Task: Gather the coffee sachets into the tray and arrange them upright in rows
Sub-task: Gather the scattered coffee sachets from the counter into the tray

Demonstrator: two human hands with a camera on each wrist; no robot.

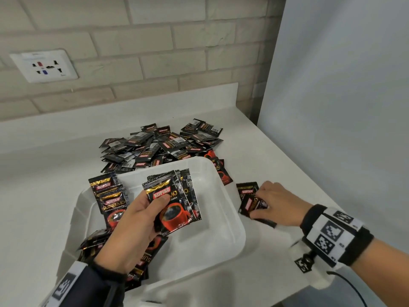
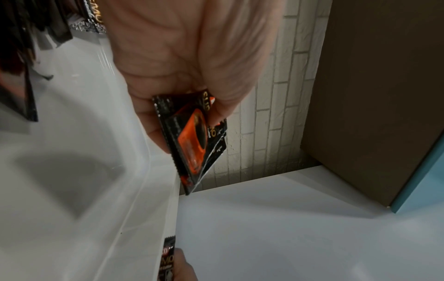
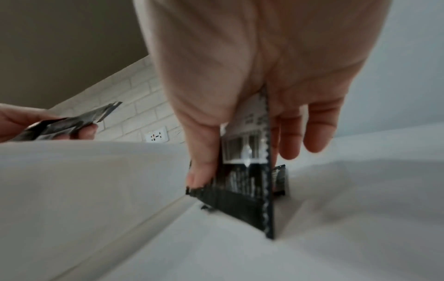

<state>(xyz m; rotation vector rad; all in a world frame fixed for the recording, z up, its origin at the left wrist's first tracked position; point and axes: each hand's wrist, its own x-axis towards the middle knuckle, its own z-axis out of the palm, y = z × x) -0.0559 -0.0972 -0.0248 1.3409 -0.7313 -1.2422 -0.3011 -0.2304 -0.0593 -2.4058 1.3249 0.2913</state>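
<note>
Head view. Countertop (image 1: 55, 173): white, smooth, set against a pale brick-pattern wall (image 1: 155, 41) carrying a white multi-socket outlet plate (image 1: 44, 65); a plain grey panel (image 1: 343, 85) stands to your right. White rectangular plastic tray (image 1: 221, 218) sits in front of you. Behind it, touching its far rim, a loose heap of black foil coffee sachets (image 1: 161, 145), printed "KOPIKO SUPREMO". Several sachets stand in a row (image 1: 110, 200) at the tray's left end. Your left hand (image 1: 132, 229) is over the tray, thumb and fingers pinching a fanned bunch of sachets (image 1: 174, 204) showing a red cup. Your right hand (image 1: 278, 202), palm down on the counter right of the tray, fingers curled onto two or three stray sachets (image 1: 252, 200).

Left wrist view. Left hand (image 2: 182, 57) grips the bunch (image 2: 192, 140) above the tray's rim (image 2: 144, 190).

Right wrist view. Right hand (image 3: 252, 76): thumb and forefinger pinch a sachet (image 3: 245, 180) on edge, barcode side out; the other fingers are loosely extended.
</note>
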